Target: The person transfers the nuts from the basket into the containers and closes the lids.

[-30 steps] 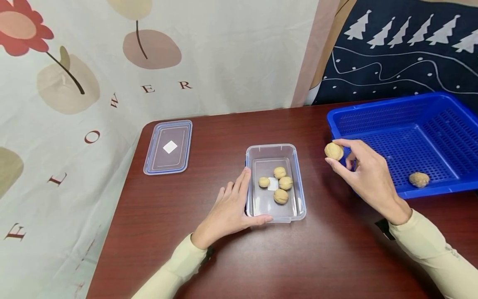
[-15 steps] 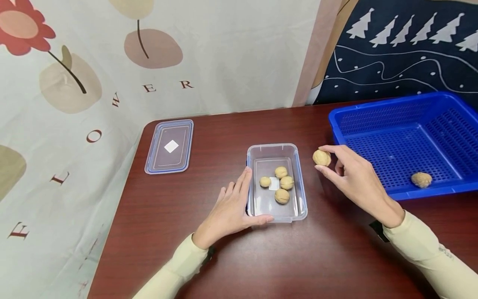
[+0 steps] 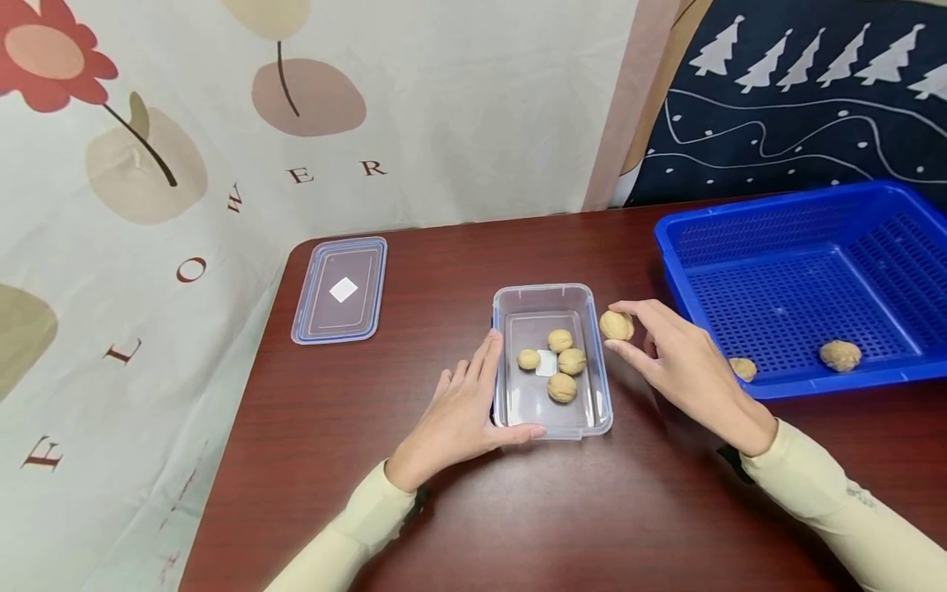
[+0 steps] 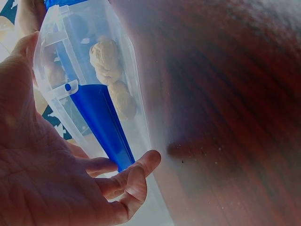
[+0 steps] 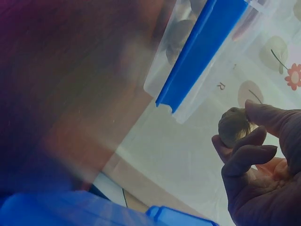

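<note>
A clear plastic container (image 3: 503, 395) stands on the table with several walnuts (image 3: 561, 388) on its floor. My left hand (image 3: 451, 415) rests against it, fingers along the left side and thumb across the near rim; in the left wrist view the fingers (image 4: 136, 181) lie by its blue side clip (image 4: 103, 122). My right hand (image 3: 684, 362) pinches another walnut (image 3: 616, 326) between thumb and fingertips, just right of the container's right rim. The right wrist view shows this held walnut (image 5: 233, 127) apart from the container wall (image 5: 153, 82).
A blue perforated basket (image 3: 769, 226) sits at the right with two walnuts visible, one brown (image 3: 840, 356) and one (image 3: 742, 369) partly behind my right hand. The container's lid (image 3: 340, 289) lies flat at the table's back left. Printed cloths (image 3: 473, 107) hang behind.
My right hand has carried the walnut leftward from the basket's edge to near the container, uncovering another walnut in the basket. My left hand stays at the container.
</note>
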